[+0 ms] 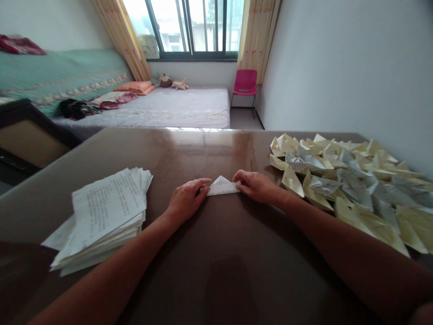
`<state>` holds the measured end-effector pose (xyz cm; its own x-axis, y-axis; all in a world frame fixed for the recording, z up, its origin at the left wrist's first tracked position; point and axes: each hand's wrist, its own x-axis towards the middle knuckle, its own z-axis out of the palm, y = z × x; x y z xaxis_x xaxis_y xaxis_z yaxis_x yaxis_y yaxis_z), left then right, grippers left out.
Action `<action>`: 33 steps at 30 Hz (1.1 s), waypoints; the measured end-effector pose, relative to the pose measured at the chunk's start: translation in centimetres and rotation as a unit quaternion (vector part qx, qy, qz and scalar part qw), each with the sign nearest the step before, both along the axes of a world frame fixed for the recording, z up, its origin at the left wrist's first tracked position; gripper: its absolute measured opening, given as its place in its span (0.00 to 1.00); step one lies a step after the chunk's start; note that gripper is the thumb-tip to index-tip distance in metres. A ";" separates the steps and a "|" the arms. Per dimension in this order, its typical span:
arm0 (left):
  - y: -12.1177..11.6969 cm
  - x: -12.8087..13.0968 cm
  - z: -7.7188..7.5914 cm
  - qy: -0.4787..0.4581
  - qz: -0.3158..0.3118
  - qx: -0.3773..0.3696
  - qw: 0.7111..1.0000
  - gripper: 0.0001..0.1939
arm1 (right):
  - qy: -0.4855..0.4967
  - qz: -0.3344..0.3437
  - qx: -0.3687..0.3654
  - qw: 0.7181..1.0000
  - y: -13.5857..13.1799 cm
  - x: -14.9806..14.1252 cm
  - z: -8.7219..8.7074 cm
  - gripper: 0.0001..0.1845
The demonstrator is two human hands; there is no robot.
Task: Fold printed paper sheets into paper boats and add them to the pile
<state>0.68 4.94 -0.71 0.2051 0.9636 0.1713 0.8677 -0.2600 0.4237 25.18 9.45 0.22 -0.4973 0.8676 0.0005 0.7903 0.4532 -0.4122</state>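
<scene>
In the head view we look down over a brown, glossy table (203, 239), and all places here are told from it. Above the middle of the table we have a small piece of folded paper (221, 186), its point upward and a straight band along its bottom; printing shows on its face. (Whether its lower edge touches the tabletop, we cannot tell.) Our left hand (187, 194) pinches one end between thumb and fingers, and our right hand (257, 185) pinches the other end likewise, so the paper spans the gap between them.

On the left part of the table lies a stack of printed sheets (106, 212), loosely squared, with some corners jutting out. On the right part of the table many folded paper shapes (353, 183) crowd together, mostly yellowish, some greyish-white with print.

Beyond the far edge of the table we see a bed (189, 106) with a pale cover, and farther right, also beyond that edge, a pink chair (246, 83). A window (199, 27) stands farther still from the table.
</scene>
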 end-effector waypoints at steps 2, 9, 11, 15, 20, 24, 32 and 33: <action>0.0 0.0 -0.1 0.005 -0.007 0.013 1.000 0.15 | -0.007 0.001 0.003 1.000 -0.1 0.0 0.1 0.11; -0.2 0.0 -0.4 0.073 -0.038 0.055 0.995 0.16 | -0.010 0.016 0.001 1.000 -0.4 -0.1 0.6 0.09; -0.3 0.2 -0.4 0.098 -0.047 0.079 0.991 0.16 | -0.020 0.016 0.008 1.000 -0.6 -0.2 0.6 0.08; -0.6 0.3 -0.2 0.144 -0.118 0.157 0.970 0.18 | -0.028 0.017 0.016 0.999 -0.7 -0.4 0.7 0.09; -1.0 0.6 0.8 0.225 -0.223 0.122 0.941 0.19 | -0.050 0.025 0.028 0.998 -1.1 -0.4 1.3 0.09; -1.4 1.0 1.1 0.260 -0.216 0.110 0.935 0.20 | -0.101 0.071 0.136 0.983 -2.6 -1.2 2.2 0.10; -1.7 1.2 1.2 0.230 -0.208 0.098 0.945 0.22 | -0.226 0.116 0.168 0.953 -5.2 -2.3 2.8 0.13; -1.8 1.2 1.2 0.228 -0.207 0.098 0.946 0.22 | -0.240 0.109 0.158 0.952 -5.3 -2.2 2.9 0.13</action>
<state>1.91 3.18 0.53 0.6542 0.7431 0.1407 0.7549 -0.6529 -0.0623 22.95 4.10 3.08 -0.6739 0.7383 -0.0274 0.7266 0.6691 0.1563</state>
